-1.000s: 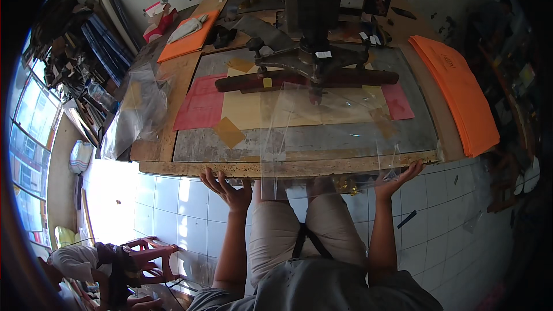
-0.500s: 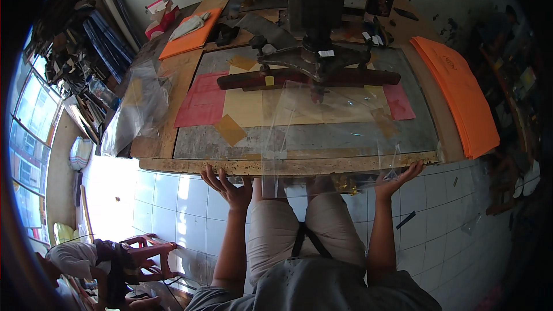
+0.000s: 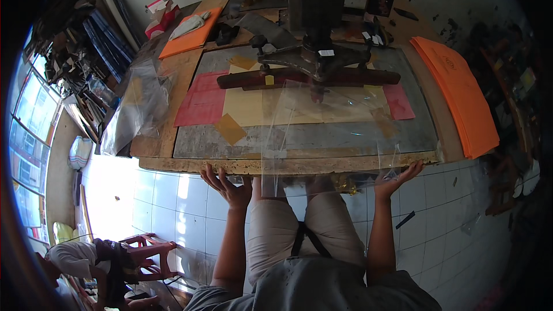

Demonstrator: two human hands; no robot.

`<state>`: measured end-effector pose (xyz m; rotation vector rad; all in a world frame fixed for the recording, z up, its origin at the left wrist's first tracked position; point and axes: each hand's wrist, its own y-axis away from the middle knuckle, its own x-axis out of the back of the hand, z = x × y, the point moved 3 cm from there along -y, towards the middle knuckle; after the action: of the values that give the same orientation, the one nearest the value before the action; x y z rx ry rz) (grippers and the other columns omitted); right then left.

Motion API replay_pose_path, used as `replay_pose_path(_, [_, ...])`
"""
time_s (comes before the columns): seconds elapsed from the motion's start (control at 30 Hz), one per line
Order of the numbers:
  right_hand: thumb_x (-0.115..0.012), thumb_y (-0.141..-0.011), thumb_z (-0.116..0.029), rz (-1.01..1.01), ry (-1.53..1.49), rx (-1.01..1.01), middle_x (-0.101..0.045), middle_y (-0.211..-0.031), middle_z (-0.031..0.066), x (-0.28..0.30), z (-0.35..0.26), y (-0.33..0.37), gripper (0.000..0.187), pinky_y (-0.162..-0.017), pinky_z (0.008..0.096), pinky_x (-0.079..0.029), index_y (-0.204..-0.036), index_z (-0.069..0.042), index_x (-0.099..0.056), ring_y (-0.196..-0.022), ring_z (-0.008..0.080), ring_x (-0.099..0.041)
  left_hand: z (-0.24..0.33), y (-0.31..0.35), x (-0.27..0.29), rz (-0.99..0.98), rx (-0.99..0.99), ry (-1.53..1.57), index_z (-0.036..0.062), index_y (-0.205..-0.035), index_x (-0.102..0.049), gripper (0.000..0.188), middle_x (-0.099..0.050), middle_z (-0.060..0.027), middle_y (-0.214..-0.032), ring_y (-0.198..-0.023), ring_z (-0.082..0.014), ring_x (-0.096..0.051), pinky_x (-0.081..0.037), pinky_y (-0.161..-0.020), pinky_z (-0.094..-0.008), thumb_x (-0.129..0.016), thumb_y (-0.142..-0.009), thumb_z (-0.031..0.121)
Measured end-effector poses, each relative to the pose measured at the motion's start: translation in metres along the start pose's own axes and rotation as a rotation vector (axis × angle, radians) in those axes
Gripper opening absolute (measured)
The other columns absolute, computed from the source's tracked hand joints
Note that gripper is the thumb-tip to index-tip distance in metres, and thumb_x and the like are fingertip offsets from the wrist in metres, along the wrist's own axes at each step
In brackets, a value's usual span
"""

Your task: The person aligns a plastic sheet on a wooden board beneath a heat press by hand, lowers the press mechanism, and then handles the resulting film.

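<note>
My left hand (image 3: 229,188) rests against the worn wooden front edge (image 3: 190,165) of the table, its fingers spread and bent upward. Farther right, the fingers of my right hand (image 3: 398,181) lie stretched along the same edge, palm up. A clear plastic sheet (image 3: 305,145) drapes from the table over the edge and reaches down close to the right hand. Behind it a dark metal press head (image 3: 322,66) with a long reddish-brown bar (image 3: 253,80) stands over pink paper (image 3: 200,102) and pale yellow paper (image 3: 243,106) on a grey plate (image 3: 199,147).
Orange stacked sheets (image 3: 458,101) lie at the table's right side. Crumpled clear plastic (image 3: 144,103) hangs at the left. A grey cloth (image 3: 189,25) lies on an orange sheet at back left. Another person (image 3: 86,262) is at lower left beside a red stool (image 3: 155,256).
</note>
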<state>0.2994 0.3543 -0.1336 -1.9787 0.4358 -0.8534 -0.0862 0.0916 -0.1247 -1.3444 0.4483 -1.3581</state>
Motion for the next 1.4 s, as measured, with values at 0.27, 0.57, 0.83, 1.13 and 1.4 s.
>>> replay_pose_path(0.27, [-0.07,-0.086,-0.015,-0.002,-0.003,-0.018,-0.009,-0.169,0.0242,0.0,-0.001,0.0,0.097,-0.123,0.0632,-0.017,-0.163,-0.005,-0.011,-0.157,0.0493,-0.003,0.001,-0.001,0.0,-0.005,0.006,0.005,0.01,-0.149,-0.031,0.074,-0.025,-0.0306,-0.159,-0.149,-0.0596,-0.015,-0.018,-0.115,-0.0759,-0.069,-0.094,0.042])
replay_pose_path(0.57, [-0.073,-0.091,-0.048,0.046,-0.01,-0.021,-0.016,-0.167,0.0253,-0.003,0.006,0.002,0.102,-0.121,0.0665,-0.014,-0.162,-0.005,-0.014,-0.155,0.0518,-0.01,0.001,0.0,-0.001,0.021,0.006,0.021,0.0124,-0.15,-0.034,0.077,-0.027,-0.0272,-0.16,-0.15,-0.0572,-0.016,-0.018,-0.117,-0.0756,-0.074,-0.088,0.035])
replay_pose_path(0.83, [-0.072,-0.092,-0.047,0.035,0.008,-0.016,-0.017,-0.167,0.0257,-0.002,0.001,0.002,0.1,-0.121,0.0677,-0.014,-0.162,-0.003,-0.014,-0.154,0.0527,-0.01,0.001,0.0,0.002,0.012,0.012,0.026,0.0102,-0.149,-0.035,0.078,-0.028,-0.0274,-0.159,-0.15,-0.0571,-0.017,-0.02,-0.117,-0.0752,-0.076,-0.086,0.031])
replay_pose_path(1.13, [-0.06,-0.097,-0.028,-0.007,0.05,-0.022,-0.023,-0.165,0.0266,0.012,-0.011,-0.004,0.079,-0.121,0.0672,-0.014,-0.16,0.0,-0.021,-0.153,0.0529,-0.015,0.005,-0.003,0.004,0.003,0.019,0.037,0.0059,-0.147,-0.036,0.07,-0.028,-0.0282,-0.16,-0.151,-0.0572,-0.018,-0.021,-0.118,-0.0711,-0.07,-0.089,0.025])
replay_pose_path(1.4, [-0.047,-0.105,-0.016,-0.009,0.062,-0.004,-0.055,-0.144,0.0173,0.057,-0.023,-0.043,0.036,-0.112,0.0561,-0.032,-0.136,-0.002,-0.057,-0.137,0.038,-0.045,0.004,-0.002,0.009,0.006,0.051,0.024,0.0082,-0.145,-0.044,0.067,-0.034,-0.0243,-0.159,-0.15,-0.0532,-0.023,-0.021,-0.12,-0.0697,-0.074,-0.087,0.024])
